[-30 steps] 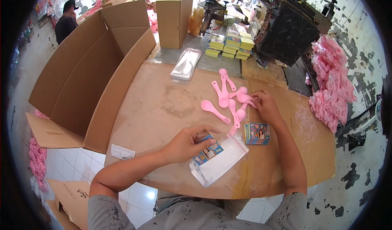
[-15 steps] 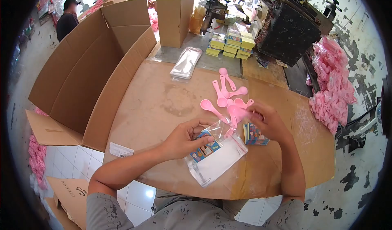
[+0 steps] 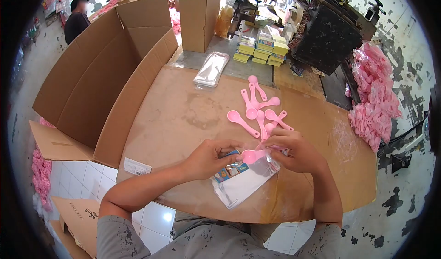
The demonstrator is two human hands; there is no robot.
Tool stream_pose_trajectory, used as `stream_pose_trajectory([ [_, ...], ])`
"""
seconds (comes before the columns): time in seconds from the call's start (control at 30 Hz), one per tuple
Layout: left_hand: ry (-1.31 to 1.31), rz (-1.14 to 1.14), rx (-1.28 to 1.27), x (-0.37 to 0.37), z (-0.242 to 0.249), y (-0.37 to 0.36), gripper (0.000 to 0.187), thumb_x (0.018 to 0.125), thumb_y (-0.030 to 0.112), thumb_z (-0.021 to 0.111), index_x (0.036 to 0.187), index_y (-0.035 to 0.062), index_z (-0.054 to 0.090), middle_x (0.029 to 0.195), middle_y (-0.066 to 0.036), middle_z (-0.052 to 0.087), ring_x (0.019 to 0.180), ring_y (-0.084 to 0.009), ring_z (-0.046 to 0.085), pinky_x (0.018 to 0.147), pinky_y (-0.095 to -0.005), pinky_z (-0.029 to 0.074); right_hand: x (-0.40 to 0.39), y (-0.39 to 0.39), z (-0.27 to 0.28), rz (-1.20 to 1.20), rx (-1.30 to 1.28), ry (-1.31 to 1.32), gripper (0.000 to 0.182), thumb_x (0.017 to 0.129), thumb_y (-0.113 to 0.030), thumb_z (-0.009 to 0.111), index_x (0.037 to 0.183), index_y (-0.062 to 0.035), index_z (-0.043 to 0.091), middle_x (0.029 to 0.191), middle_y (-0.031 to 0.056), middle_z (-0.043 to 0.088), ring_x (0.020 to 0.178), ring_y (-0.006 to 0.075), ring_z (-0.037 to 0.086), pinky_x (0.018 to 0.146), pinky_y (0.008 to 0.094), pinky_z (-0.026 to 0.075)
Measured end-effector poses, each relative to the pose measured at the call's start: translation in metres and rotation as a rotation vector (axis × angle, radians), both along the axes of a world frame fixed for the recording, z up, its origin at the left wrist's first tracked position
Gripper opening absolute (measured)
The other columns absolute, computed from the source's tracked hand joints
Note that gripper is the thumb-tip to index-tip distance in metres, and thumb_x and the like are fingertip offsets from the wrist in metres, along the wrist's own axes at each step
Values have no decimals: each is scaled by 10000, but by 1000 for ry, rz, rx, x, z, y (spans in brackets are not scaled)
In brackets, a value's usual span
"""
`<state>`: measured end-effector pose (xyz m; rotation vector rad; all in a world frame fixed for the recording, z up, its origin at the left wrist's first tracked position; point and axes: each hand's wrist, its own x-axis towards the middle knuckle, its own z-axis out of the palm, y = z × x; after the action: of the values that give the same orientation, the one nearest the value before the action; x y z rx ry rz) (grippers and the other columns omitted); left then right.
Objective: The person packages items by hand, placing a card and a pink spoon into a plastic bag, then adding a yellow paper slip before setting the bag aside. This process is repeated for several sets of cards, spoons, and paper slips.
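A pink measuring spoon is held by its handle in my right hand, its bowl over the mouth of a clear plastic bag. My left hand grips the bag's upper left edge, thumb close to the spoon's bowl. Inside or against the bag lies a blue printed card, partly covered by my left fingers. Just beyond my hands, several loose pink measuring spoons are spread on the cardboard-covered table. My right hand hides the small stack of cards.
A large open cardboard box stands at the left. Flat clear bags lie at the back, near stacked yellow-edged cards. A black machine and bagged pink items are at right. A person is far left.
My right hand has brought a pink spoon from the pile down and left to the bag's mouth. My left hand stays at the bag. The card stack is now covered.
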<state>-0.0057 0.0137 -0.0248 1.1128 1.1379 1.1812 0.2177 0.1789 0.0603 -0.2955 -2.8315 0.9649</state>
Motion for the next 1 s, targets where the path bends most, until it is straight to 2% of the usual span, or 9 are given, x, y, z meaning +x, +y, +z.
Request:
stream_pose_trajectory([
  [0.13, 16, -31, -6, 4, 5, -2, 335, 1025, 92, 657, 1342, -16, 631, 1144, -95, 734, 1010, -96, 683, 851, -253, 572, -24, -19, -12, -43, -132, 163, 423, 1005, -260, 613, 1361, -31, 608, 1340, 156, 585, 1273, 294, 557, 1074, 400, 443],
  [0.23, -33, -96, 116, 4, 2, 0, 332, 1043, 136, 639, 1341, -10, 633, 1133, -91, 736, 953, -93, 685, 814, -256, 571, -35, -45, -33, 55, -862, 332, 605, 1035, -460, 521, 1457, -27, 514, 1517, 165, 472, 1410, 294, 464, 1169, 448, 347],
  [0.33, -158, -180, 96, -2, 8, -2, 326, 1060, 175, 617, 1337, 5, 636, 1099, -86, 741, 915, -96, 683, 809, -268, 560, -35, -36, -26, 147, -1196, 283, 733, 1022, -598, 451, 1483, -29, 473, 1549, 141, 467, 1459, 286, 424, 1203, 469, 302],
  [0.43, -276, -283, 17, -10, 15, -4, 332, 1065, 174, 609, 1355, 13, 617, 1121, -69, 727, 986, -105, 677, 857, -271, 553, -24, -9, -12, 93, -809, 326, 572, 1022, -489, 574, 1371, -37, 598, 1440, 134, 571, 1377, 282, 509, 1176, 469, 340],
  [0.53, -281, -341, 53, -11, 3, 0, 354, 1060, 171, 617, 1374, 13, 586, 1174, -75, 706, 1090, -128, 665, 924, -290, 543, -24, -18, -2, 247, -504, 205, 306, 956, -243, 728, 1180, -36, 715, 1273, 107, 671, 1248, 253, 601, 1104, 435, 425],
  [0.63, -228, -140, 188, 2, 8, -4, 382, 1037, 143, 632, 1392, 21, 559, 1241, -93, 682, 1180, -162, 643, 996, -332, 519, -29, -35, 13, 257, -496, 379, 171, 868, -36, 783, 1037, -49, 764, 1129, 85, 705, 1123, 222, 644, 987, 393, 490],
  [0.73, -5, 44, 388, 3, 7, -4, 421, 998, 92, 635, 1405, 29, 549, 1317, -110, 653, 1257, -206, 612, 1064, -377, 483, -28, -54, 42, 131, 238, 404, 201, 863, -26, 771, 1061, -58, 758, 1018, 78, 701, 1015, 205, 660, 865, 363, 519],
  [0.87, 247, -60, 568, -10, 20, -14, 470, 953, 41, 627, 1416, 23, 544, 1371, -135, 636, 1292, -253, 604, 1097, -404, 463, -21, -62, 44, -96, 90, 379, 199, 859, -32, 771, 1056, -60, 758, 898, 62, 676, 807, 177, 649, 724, 336, 516],
  [1.0, 258, 36, 633, 3, 32, -18, 446, 982, 22, 623, 1419, -7, 541, 1317, -137, 675, 1210, -242, 666, 1034, -359, 519, -25, -68, 42, -194, 37, 362, 209, 848, -51, 786, 1053, -36, 749, 840, 62, 659, 706, 157, 628, 646, 300, 500],
])
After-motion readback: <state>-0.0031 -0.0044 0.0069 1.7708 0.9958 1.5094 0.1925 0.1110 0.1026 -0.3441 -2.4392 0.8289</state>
